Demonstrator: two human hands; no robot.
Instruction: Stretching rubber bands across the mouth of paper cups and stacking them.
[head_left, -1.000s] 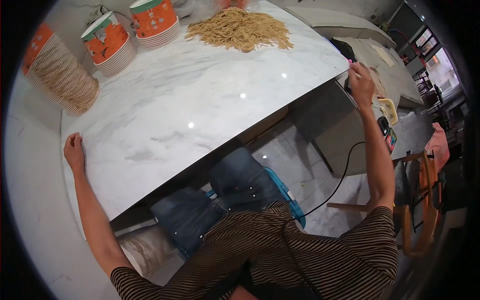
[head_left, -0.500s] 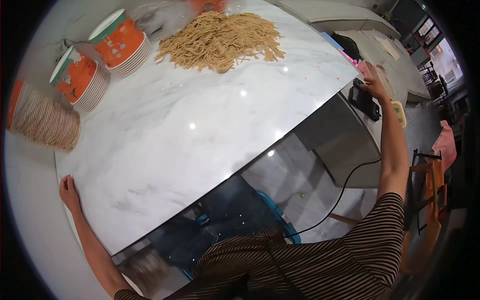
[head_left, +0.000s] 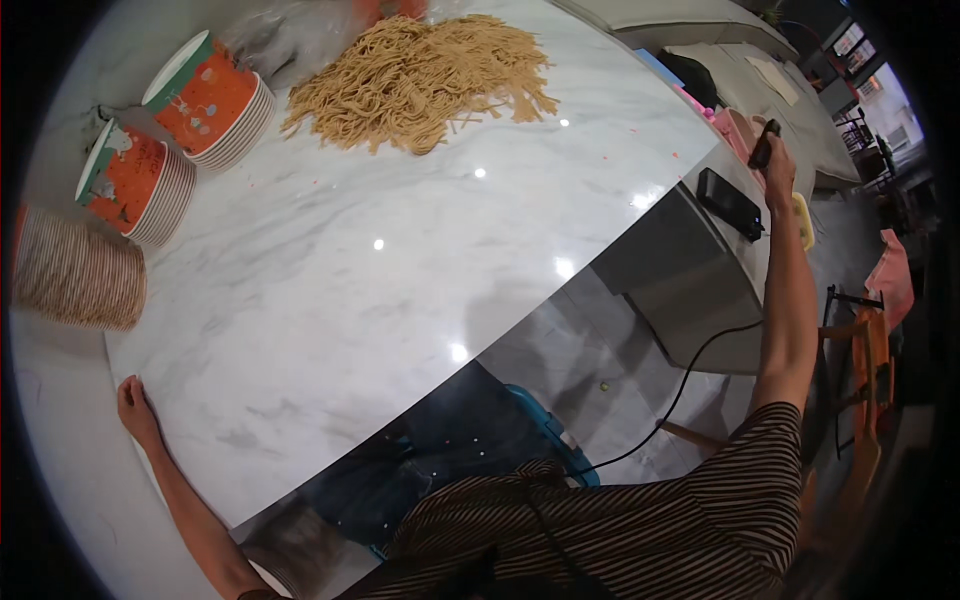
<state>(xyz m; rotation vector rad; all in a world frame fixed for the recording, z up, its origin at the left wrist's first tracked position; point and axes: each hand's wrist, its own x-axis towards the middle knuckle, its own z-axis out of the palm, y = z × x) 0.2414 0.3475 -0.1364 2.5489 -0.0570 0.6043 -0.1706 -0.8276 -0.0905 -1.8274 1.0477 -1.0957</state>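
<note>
My right hand [head_left: 779, 172] is closed on a small dark object [head_left: 765, 144], held upright; its kind is unclear. Just below it, a black box-shaped device [head_left: 729, 204] with a tiny blue light lies on a grey ledge [head_left: 735, 262]. At the left edge of the white marble table [head_left: 300, 330], my left hand [head_left: 136, 408] rests with curled fingers and nothing visible in them. A heap of tan noodles [head_left: 420, 85] covers the table's far part. Stacked orange and green paper tubs [head_left: 205, 105] stand at the far left, beside another stack [head_left: 135, 185].
A further stack of pale-sided tubs [head_left: 80, 268] stands near the left wall. Clear plastic film [head_left: 290, 45] lies behind the noodles. Beside my right hand sit a pink container [head_left: 735, 132] and a yellow tray [head_left: 804, 220]. A black cable [head_left: 690, 375] hangs across the gap below the table.
My right hand has lifted off the black device and moved up and right, with the small dark object now in it. The view has shifted slightly; my left hand stays at the table edge.
</note>
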